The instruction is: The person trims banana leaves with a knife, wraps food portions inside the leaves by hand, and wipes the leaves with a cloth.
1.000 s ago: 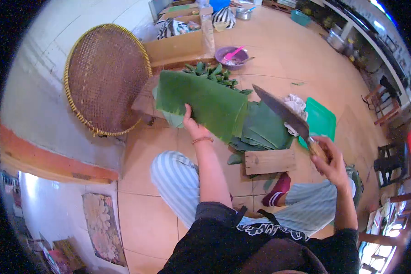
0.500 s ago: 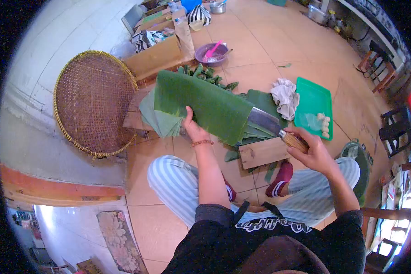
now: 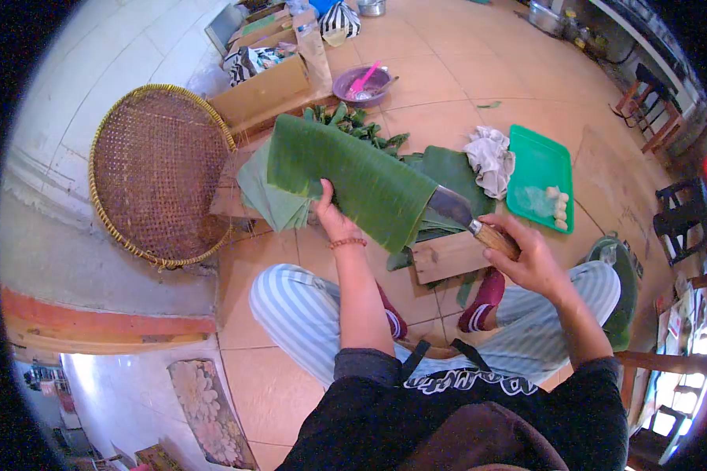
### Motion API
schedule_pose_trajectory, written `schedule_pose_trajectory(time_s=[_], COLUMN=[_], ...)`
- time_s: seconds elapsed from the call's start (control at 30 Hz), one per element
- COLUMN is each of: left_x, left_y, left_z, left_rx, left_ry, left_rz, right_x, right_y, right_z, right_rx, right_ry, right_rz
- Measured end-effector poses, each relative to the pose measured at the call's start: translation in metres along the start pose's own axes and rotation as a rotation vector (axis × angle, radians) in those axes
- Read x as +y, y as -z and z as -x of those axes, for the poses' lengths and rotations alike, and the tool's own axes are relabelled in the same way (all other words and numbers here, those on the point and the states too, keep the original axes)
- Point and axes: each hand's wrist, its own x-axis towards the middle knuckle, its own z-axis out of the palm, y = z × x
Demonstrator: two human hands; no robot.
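A wide green leaf piece point(image 3: 349, 177) is held up by my left hand point(image 3: 335, 218), whose thumb lies on its lower edge while the other fingers are mostly hidden behind it. My right hand point(image 3: 526, 255) is wrapped round the wooden handle of a large knife point(image 3: 452, 206). The blade's far end is hidden by the leaf's right edge. More cut leaves point(image 3: 454, 177) lie stacked behind and below, on a wooden board point(image 3: 449, 257). Paler leaf pieces point(image 3: 269, 192) rest at the board's left part.
A round woven tray point(image 3: 161, 173) leans at the left wall. Dark green bundles point(image 3: 357, 125) and a purple bowl point(image 3: 385, 82) are beyond the leaves. To the right are a white cloth point(image 3: 490, 161), a green tray point(image 3: 540, 165) with pale balls, and a green tub point(image 3: 622, 294).
My right hand has brought the knife down from above the stack to the leaf's right edge. My left hand still holds the leaf. The head view has shifted.
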Motion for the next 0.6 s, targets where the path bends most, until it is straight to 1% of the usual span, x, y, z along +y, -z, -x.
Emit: schedule_pose_trajectory(time_s=[0.07, 0.1, 0.2, 0.3, 0.37, 0.4, 0.47, 0.6], left_x=[-0.001, 0.000, 0.004, 0.010, 0.015, 0.018, 0.019, 0.017], left_y=[0.006, 0.005, 0.004, 0.009, 0.009, 0.006, -0.001, -0.018], left_z=[-0.003, -0.003, -0.005, -0.009, -0.008, -0.007, -0.003, 0.003], left_rx=[0.010, 0.016, 0.062, 0.083, 0.067, 0.059, 0.053, 0.005], left_ry=[-0.033, -0.051, -0.081, -0.173, -0.116, -0.088, -0.110, -0.162], left_rz=[-0.043, -0.065, 0.054, 0.010, 0.039, 0.054, -0.009, -0.184], right_x=[0.002, 0.000, -0.003, -0.001, -0.002, -0.003, -0.004, -0.013], right_y=[-0.004, -0.004, -0.004, -0.001, 0.006, 0.009, 0.013, 0.007], right_z=[0.002, 0.003, 0.007, 0.016, 0.022, 0.024, 0.026, 0.028], right_rx=[0.050, 0.050, 0.062, 0.083, 0.078, 0.060, 0.022, -0.013], right_ry=[0.063, 0.062, 0.049, 0.016, -0.002, 0.031, 0.094, 0.062], right_rz=[0.010, 0.013, -0.015, -0.085, -0.092, -0.057, 0.010, -0.054])
